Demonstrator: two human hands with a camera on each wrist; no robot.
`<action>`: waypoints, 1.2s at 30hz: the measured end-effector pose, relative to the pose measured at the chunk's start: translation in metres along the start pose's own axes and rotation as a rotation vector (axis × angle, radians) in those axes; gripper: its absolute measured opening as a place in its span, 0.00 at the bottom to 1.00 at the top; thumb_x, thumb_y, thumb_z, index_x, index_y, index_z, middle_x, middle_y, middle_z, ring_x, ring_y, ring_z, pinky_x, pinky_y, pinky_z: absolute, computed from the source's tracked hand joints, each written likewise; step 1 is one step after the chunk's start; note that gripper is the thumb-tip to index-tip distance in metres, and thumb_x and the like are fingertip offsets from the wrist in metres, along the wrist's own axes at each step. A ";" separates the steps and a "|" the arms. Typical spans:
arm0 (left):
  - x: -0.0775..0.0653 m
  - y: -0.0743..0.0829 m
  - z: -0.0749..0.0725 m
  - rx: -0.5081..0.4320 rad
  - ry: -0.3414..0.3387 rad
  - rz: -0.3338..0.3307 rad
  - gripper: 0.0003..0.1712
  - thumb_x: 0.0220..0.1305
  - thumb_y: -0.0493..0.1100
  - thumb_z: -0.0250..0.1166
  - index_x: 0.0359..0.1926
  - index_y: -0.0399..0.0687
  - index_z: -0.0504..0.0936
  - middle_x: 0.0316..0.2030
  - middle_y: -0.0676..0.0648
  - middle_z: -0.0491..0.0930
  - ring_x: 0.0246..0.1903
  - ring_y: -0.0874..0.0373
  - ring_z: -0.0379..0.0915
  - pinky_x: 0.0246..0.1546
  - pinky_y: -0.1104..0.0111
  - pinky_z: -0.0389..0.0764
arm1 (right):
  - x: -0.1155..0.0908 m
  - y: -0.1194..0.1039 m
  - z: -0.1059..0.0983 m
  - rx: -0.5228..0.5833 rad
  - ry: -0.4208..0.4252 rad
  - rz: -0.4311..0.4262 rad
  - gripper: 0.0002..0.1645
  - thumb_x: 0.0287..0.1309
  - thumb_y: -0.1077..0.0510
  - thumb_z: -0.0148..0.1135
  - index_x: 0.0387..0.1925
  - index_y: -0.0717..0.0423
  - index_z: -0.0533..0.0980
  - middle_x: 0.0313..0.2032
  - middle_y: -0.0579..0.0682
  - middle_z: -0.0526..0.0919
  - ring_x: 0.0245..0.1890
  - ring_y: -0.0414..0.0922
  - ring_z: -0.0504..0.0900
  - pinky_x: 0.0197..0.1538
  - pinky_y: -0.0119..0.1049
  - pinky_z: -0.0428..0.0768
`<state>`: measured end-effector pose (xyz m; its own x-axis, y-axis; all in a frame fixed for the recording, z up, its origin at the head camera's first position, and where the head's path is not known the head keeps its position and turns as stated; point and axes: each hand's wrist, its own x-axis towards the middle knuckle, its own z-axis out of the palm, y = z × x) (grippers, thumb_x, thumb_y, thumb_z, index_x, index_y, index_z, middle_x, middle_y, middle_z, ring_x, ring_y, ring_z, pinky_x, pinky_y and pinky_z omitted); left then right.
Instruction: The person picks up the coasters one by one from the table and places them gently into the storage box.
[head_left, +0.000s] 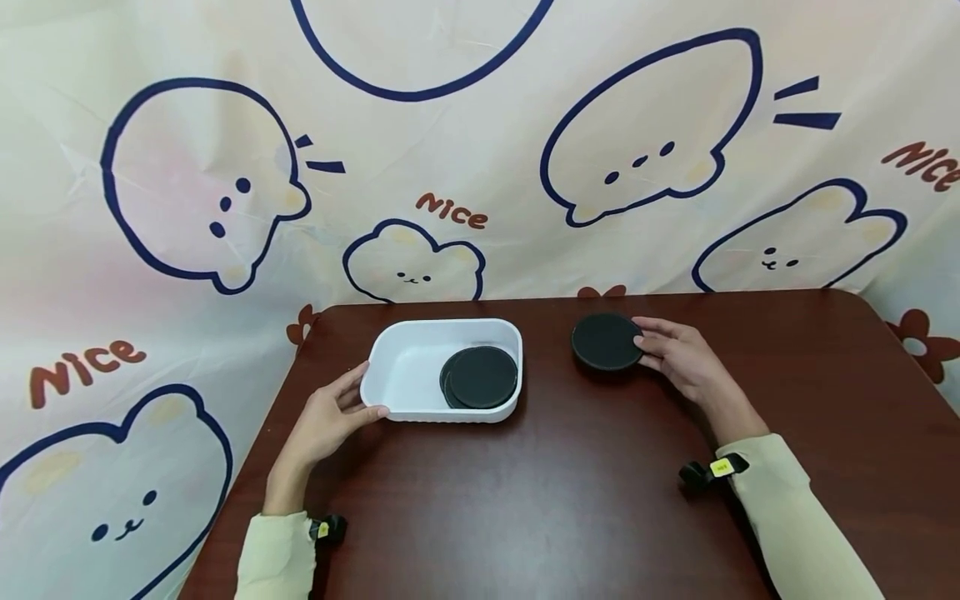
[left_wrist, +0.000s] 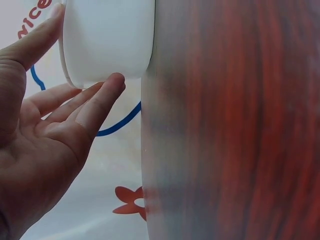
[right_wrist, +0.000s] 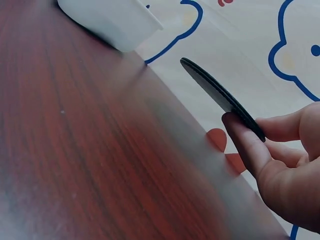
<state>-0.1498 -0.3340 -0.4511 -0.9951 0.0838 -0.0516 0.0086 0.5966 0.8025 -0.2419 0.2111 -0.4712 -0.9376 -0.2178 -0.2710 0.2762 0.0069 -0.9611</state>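
A white rectangular tub (head_left: 405,367) with rounded corners stands at the table's far side. My left hand (head_left: 330,421) holds its left end, with the thumb at the near corner and the fingers along the end wall; the left wrist view shows the tub's white wall (left_wrist: 110,40) between them. Overlapping black round coasters (head_left: 483,377) lie in the tub's right part. To the right of the tub, my right hand (head_left: 686,362) pinches another black coaster (head_left: 606,342) by its edge. Seen from the right wrist, this coaster (right_wrist: 215,92) is thin, tilted and raised off the table.
The dark brown wooden table (head_left: 480,508) has its far edge just behind the tub. A pale cloth (head_left: 510,150) with cartoon drawings hangs behind it. Small black devices (head_left: 697,477) are strapped at both wrists.
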 end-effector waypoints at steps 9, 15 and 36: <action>0.002 -0.001 -0.002 0.001 -0.005 -0.005 0.55 0.66 0.50 0.79 0.84 0.43 0.59 0.79 0.32 0.65 0.72 0.36 0.74 0.60 0.53 0.82 | -0.011 -0.001 -0.004 0.011 -0.001 0.002 0.39 0.81 0.59 0.57 0.85 0.58 0.55 0.78 0.61 0.64 0.51 0.27 0.87 0.55 0.25 0.87; 0.003 -0.001 -0.003 -0.004 -0.010 -0.006 0.55 0.66 0.49 0.79 0.85 0.44 0.59 0.79 0.32 0.65 0.72 0.36 0.74 0.60 0.54 0.82 | -0.016 -0.003 -0.004 0.016 -0.023 -0.011 0.40 0.80 0.58 0.58 0.84 0.60 0.56 0.64 0.48 0.79 0.50 0.29 0.87 0.54 0.25 0.87; 0.003 0.001 -0.002 0.019 -0.017 -0.017 0.56 0.66 0.52 0.78 0.85 0.45 0.58 0.79 0.32 0.66 0.72 0.37 0.74 0.61 0.55 0.84 | -0.033 0.004 0.002 0.035 -0.051 0.003 0.40 0.80 0.59 0.60 0.84 0.62 0.56 0.57 0.39 0.79 0.51 0.29 0.87 0.53 0.27 0.88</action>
<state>-0.1526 -0.3352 -0.4493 -0.9934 0.0865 -0.0755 -0.0066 0.6130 0.7901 -0.2096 0.2164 -0.4657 -0.9251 -0.2671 -0.2698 0.2869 -0.0263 -0.9576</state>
